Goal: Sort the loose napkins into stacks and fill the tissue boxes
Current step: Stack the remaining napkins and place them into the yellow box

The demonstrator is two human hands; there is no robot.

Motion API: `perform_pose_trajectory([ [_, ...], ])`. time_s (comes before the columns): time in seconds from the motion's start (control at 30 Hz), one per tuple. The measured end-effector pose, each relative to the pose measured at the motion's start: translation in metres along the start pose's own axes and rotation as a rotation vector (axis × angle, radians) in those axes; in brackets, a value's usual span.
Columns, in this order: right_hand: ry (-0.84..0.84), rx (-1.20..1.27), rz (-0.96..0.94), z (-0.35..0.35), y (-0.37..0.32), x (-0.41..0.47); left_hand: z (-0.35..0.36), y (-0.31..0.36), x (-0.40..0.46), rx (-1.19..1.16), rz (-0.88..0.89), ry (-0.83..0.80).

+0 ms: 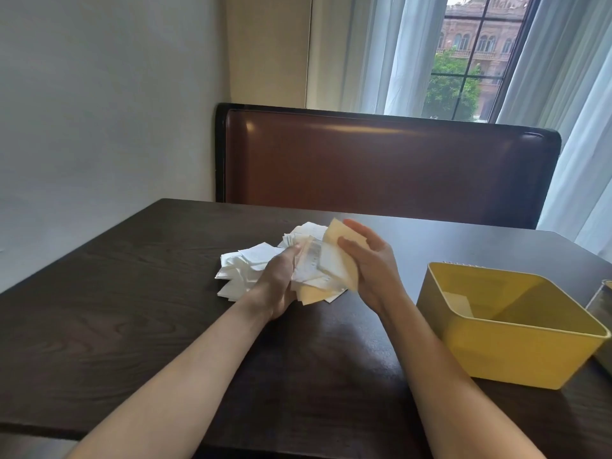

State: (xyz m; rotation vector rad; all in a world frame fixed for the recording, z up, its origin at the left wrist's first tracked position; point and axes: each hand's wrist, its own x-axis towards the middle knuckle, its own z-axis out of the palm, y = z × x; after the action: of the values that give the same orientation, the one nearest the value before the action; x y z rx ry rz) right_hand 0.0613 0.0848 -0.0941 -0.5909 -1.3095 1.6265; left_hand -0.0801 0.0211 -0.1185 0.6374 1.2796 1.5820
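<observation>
Two bare forearms are stretched forward over the dark wooden counter, which fills the near part of the view. To the right, close to the counter's near edge, a yellow box is set with its open top upward; a pale napkin is seen lying against its inner left wall. At the far right edge a sliver of another box is seen just beside the yellow one, too cropped to be described further.

Further in, the left hand is laid into a pile of loose napkins, with its fingers curled round several white sheets at the middle of the pile. The right hand is held just to the right of it and grips a small stack of cream napkins, thumb on the near face and fingers wrapped over the top edge; the stack is tilted upright, raised off the counter. The pile itself is spread on the counter near its middle, white sheets mostly to the left and a few cream ones under the hands.

Beyond the counter's far edge a brown padded seat back is seen. Behind it a window is framed by sheer white curtains, and a plain pale wall is seen to the left.
</observation>
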Motion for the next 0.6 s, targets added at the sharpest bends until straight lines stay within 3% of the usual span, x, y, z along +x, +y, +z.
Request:
perform_pose_trajectory([
  [0.1, 0.1, -0.254, -0.075, -0.001, 0.013, 0.003, 0.002, 0.001, -0.002, -0.017, -0.009, -0.118],
  [0.3, 0.18, -0.242, -0.104, -0.003, 0.016, 0.005, 0.0, -0.004, -0.007, 0.188, 0.072, -0.339],
  [0.6, -0.033, -0.29, -0.068, -0.007, 0.014, 0.01, -0.008, 0.006, -0.003, 0.216, 0.341, -0.169],
])
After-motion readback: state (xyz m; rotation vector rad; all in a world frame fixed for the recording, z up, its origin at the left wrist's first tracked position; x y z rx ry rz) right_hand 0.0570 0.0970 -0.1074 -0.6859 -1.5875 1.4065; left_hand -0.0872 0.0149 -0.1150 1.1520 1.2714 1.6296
